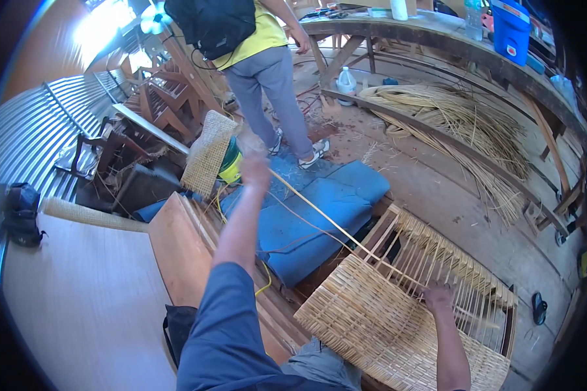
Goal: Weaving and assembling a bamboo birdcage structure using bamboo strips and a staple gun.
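Observation:
A long pale rattan strip [319, 212] runs taut from my left hand [254, 171] down to the woven rattan panel [385, 319] in front of me. My left arm is stretched far out, and the hand, smeared by motion, is closed on the strip. At the weave's far edge my right hand [439, 296] is closed with its fingers at the same strip, among the bare lengthwise strands [460, 287]. The panel sits on a wooden frame [388, 225]; its near part is closely woven, while the far part shows open strands. A thinner loose strand [293, 212] hangs beside the strip.
A person [261, 78] with a black backpack stands ahead, facing away. Blue sheeting [319, 208] covers something low before me. A rattan bundle [463, 124] lies by a long workbench [411, 29] with a blue cooler [510, 32]. Boards [85, 293] and stacked chair frames [169, 98] are left.

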`<act>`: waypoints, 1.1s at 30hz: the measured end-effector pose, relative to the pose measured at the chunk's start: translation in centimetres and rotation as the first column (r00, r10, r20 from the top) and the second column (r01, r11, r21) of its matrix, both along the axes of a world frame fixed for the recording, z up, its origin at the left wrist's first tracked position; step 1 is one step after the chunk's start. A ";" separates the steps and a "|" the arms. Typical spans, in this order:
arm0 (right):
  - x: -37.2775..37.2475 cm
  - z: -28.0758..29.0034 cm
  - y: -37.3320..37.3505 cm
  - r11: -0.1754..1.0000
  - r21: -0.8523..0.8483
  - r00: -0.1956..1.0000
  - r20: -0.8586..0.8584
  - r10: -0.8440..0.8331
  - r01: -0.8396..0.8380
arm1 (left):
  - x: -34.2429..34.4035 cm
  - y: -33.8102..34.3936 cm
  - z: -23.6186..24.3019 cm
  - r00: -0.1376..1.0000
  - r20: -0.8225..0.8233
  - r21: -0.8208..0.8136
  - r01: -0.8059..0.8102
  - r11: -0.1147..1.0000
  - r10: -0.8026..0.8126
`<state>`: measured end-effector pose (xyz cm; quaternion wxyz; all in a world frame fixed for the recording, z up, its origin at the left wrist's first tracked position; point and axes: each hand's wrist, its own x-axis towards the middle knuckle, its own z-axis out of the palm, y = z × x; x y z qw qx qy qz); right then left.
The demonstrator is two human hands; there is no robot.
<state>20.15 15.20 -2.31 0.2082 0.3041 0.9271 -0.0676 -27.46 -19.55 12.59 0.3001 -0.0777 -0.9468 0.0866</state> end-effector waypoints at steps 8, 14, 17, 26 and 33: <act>-1.2 -1.5 0.5 0.960 -0.261 0.988 -0.091 -0.128 0.100 | 15.1 10.3 -7.4 0.560 0.659 -0.163 0.757 0.632 -0.502; -1.4 -1.0 -0.2 0.955 -0.201 0.976 0.013 -0.218 0.216 | 21.3 14.9 -13.5 0.418 0.798 -0.063 0.774 0.630 -0.434; -1.4 0.4 -0.9 0.951 -0.182 0.967 0.013 -0.253 0.252 | 19.8 14.9 -14.7 0.379 0.818 -0.046 0.792 0.608 -0.432; 3.5 -4.3 4.7 0.977 0.058 0.977 -0.065 -0.203 0.207 | 0.3 -1.7 1.1 0.917 0.348 -0.595 0.056 0.802 0.194; 8.5 -1.4 5.0 0.533 -0.832 0.514 -0.394 -0.762 0.153 | 13.3 10.3 -14.0 0.238 0.726 0.319 0.715 0.622 -0.646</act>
